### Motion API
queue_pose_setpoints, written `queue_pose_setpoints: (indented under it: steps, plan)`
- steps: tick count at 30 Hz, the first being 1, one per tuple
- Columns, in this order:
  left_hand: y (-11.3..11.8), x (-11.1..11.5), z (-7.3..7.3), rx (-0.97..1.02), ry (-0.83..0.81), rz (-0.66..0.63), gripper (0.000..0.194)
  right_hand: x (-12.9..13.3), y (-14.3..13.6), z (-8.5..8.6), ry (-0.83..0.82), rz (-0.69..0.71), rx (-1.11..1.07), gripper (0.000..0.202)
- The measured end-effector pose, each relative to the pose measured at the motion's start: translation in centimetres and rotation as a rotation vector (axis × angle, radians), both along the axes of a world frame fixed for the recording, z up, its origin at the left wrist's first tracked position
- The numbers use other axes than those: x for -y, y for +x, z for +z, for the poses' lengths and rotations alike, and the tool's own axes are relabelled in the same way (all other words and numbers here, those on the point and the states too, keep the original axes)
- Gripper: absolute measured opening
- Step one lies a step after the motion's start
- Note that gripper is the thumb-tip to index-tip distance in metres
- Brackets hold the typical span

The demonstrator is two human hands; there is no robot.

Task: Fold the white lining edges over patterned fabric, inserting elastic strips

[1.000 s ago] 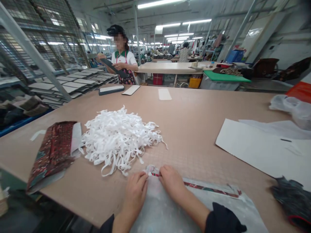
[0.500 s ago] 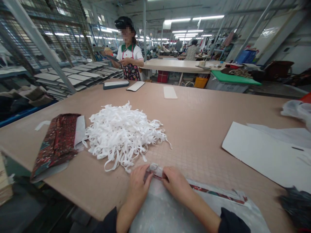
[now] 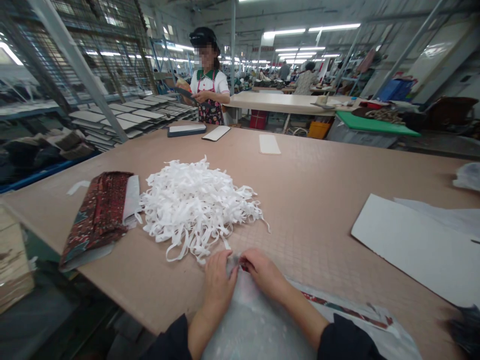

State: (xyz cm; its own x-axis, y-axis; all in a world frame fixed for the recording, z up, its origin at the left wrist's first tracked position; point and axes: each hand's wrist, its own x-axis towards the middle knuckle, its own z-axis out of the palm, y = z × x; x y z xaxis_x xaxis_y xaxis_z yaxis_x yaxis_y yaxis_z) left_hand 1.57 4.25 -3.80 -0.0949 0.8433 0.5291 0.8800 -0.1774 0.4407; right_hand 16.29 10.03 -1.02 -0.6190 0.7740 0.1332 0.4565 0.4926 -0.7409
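Note:
A grey sheet of fabric (image 3: 258,320) with a red patterned strip (image 3: 345,307) along its far edge lies at the near side of the table. My left hand (image 3: 219,280) pinches the sheet's far edge between thumb and fingers. Close beside it, my right hand (image 3: 262,270) grips the same edge, with a bit of red showing under its fingertips. Just beyond both hands is a heaped pile of white strips (image 3: 198,205). To the left rests a folded red patterned fabric (image 3: 99,215) with a grey backing.
White board sheets (image 3: 412,245) lie at the right, with dark crumpled material (image 3: 465,330) nearer. Flat panels (image 3: 186,130) and a white card (image 3: 269,144) sit along the table's (image 3: 318,200) far side. A person (image 3: 209,85) stands beyond it, holding a dark piece.
The view has turned slightly left, so the surroundings sit farther right. My two hands have drawn closer together on the fabric edge, and the grey bunch between them shows less.

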Motion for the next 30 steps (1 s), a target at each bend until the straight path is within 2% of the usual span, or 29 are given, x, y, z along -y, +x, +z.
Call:
queue_pose_setpoints:
  steps: [3,7,13,18,24,30]
  plan:
    - [0.2,0.4,0.7,-0.128,-0.011,-0.018,0.012,-0.5,-0.1,-0.4,0.048,0.042,0.029,0.020]
    - [0.5,0.9,1.8,-0.268,-0.152,-0.090,0.019,-1.1,-0.1,-0.1,0.035,0.076,0.099,0.018]
    - [0.6,1.3,2.2,-0.425,-0.185,-0.181,0.024,-2.0,-0.5,-0.1,-0.013,0.096,0.193,0.016]
    - [0.8,1.5,2.5,-0.489,-0.196,-0.215,0.028,-2.3,-1.0,-0.5,0.018,0.094,0.279,0.015]
    - [0.9,1.5,2.6,-0.526,-0.218,-0.203,0.031,-2.4,-1.3,0.0,0.015,0.112,0.364,0.014]
    - [1.2,1.4,2.8,-0.525,-0.236,-0.169,0.028,-2.2,-1.1,-0.2,-0.064,0.003,0.239,0.011]
